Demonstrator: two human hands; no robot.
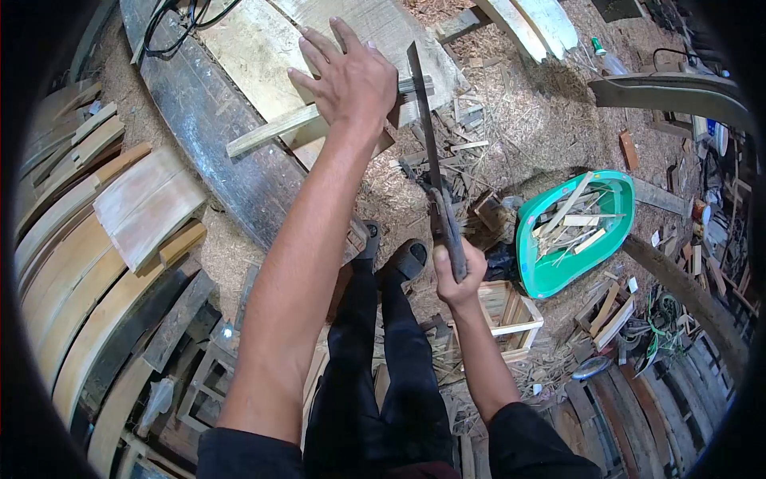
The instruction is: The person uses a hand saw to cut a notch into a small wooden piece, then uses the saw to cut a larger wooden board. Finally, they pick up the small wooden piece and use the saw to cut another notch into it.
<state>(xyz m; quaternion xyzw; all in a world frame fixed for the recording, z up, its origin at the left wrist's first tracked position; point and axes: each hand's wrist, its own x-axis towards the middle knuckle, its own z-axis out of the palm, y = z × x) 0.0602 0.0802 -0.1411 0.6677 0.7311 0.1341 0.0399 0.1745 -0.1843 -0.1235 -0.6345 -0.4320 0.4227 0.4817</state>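
Spread over a narrow wooden strip (275,133), my left hand (351,80) presses down near the edge of a workbench (211,120). Its fingers are apart and rest on or over a pale board (259,60). The strip lies across the board, and its far end sticks out past my hand. My right hand (463,271) is closed around the handle of a handsaw (428,120). The saw's long dark blade points away from me, beside the strip's far end, to the right of my left hand. Whether blade and strip touch, I cannot tell.
A green tub (524,247) of wood offcuts stands at the right on a shaving-covered floor. Below it is a small wooden frame (519,327). Curved boards (88,279) are stacked at the left. A black cable (191,28) lies on the bench.
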